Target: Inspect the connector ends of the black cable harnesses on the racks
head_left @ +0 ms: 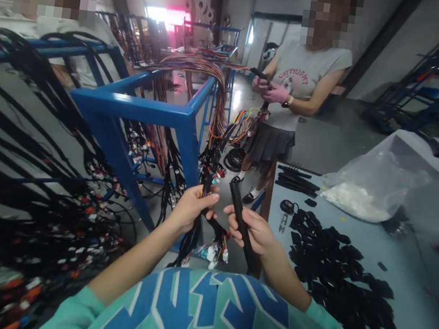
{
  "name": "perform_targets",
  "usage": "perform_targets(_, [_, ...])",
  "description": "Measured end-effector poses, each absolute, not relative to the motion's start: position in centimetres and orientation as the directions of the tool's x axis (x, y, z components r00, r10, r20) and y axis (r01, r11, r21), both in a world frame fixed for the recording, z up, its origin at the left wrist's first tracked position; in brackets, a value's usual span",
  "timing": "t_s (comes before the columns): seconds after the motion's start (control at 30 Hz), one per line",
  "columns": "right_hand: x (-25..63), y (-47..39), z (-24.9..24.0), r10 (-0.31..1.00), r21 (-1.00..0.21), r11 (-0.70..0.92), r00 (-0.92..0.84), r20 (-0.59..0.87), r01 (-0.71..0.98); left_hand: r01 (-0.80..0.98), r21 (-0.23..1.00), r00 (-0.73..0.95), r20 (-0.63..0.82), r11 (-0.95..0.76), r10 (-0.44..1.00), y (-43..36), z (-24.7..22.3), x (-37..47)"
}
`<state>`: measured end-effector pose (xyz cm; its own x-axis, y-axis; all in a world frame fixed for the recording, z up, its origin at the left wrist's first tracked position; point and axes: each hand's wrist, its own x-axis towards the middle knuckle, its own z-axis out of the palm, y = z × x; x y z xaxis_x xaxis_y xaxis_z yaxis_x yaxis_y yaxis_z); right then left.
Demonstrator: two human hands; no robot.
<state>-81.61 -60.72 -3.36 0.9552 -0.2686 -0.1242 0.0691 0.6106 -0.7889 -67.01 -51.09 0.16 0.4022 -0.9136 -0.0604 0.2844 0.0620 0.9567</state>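
My left hand (197, 204) is closed around a wire harness (212, 166), a dark bundle that hangs down from the blue rack, with coloured wires showing at the grip. White connectors (214, 254) dangle from its branches below. In my right hand (254, 228) is a length of black corrugated tubing (241, 218), tilted with its upper end leaning left toward the harness. Fingers and thumb wrap round the tube. A small gap separates the tube from the harness.
A blue metal rack (134, 103) carries more hanging harnesses. To the right, a table (283, 194) bears black tubes (297, 180), a heap of small black pieces (328, 252), snips (283, 223) and a plastic bag (364, 187) of white parts. A co-worker in pink gloves (276, 92) handles wires beyond.
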Motion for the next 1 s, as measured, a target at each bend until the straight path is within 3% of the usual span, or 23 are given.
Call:
perform_targets(0.17, [-81.6, -60.1, -4.3, -0.262, -0.889, 0.453, 0.962, -0.072, 0.057, 0.262, 0.961, 0.369, -0.017, 0.087, -0.929, -51.0, 0.9, -67.7])
perform_targets(0.37, [-82.8, -61.3, -3.1, -0.098, -0.973, 0.206, 0.988, -0.121, -0.099, 0.283, 0.958, 0.324, -0.059, 0.037, -0.944, -50.1, 1.2, -67.9])
perform_targets(0.53, [-82.7, -62.2, -2.4, -0.131, -0.976, 0.182, 0.981, -0.146, -0.121, 0.374, 0.927, 0.267, -0.111, -0.003, -0.957, -49.2, 0.8, -67.5])
perform_targets(0.6, [-82.4, -62.3, -2.0, -0.220, -0.993, 0.004, 0.969, -0.116, -0.118, 0.374, 0.927, 0.290, -0.127, -0.010, -0.949, -49.0, 0.6, -67.3])
perform_targets(0.63, [-82.3, -62.2, -1.8, -0.326, -0.986, -0.137, 0.944, -0.051, -0.100, 0.376, 0.927, 0.323, -0.132, -0.001, -0.937, -49.0, 0.5, -67.3])
perform_targets(0.7, [-82.0, -61.3, -1.5, -0.575, -0.906, -0.414, 0.795, 0.191, -0.082, 0.385, 0.922, 0.419, -0.142, 0.034, -0.897, -49.0, 0.4, -67.4])
perform_targets(0.77, [-81.8, -59.9, -1.8, -0.712, -0.834, -0.545, 0.571, 0.410, -0.081, 0.387, 0.919, 0.505, -0.150, 0.068, -0.850, -49.1, 0.4, -67.6])
perform_targets(0.8, [-81.7, -59.1, -2.1, -0.736, -0.836, -0.545, 0.512, 0.443, -0.062, 0.384, 0.920, 0.535, -0.153, 0.078, -0.831, -49.1, 0.4, -67.7])
perform_targets(0.87, [-81.0, -57.7, -3.0, -0.749, -0.906, -0.422, 0.557, 0.360, 0.018, 0.373, 0.923, 0.572, -0.151, 0.092, -0.806, -49.2, 0.5, -68.0])
perform_targets(0.93, [-80.0, -56.9, -3.8, -0.717, -0.984, -0.129, 0.675, 0.176, 0.119, 0.358, 0.929, 0.575, -0.142, 0.092, -0.805, -49.3, 0.5, -68.4])
perform_targets(1.0, [-78.9, -56.7, -4.0, -0.678, -0.955, 0.186, 0.733, 0.045, 0.231, 0.335, 0.939, 0.559, -0.131, 0.079, -0.819, -49.4, 0.3, -68.7])
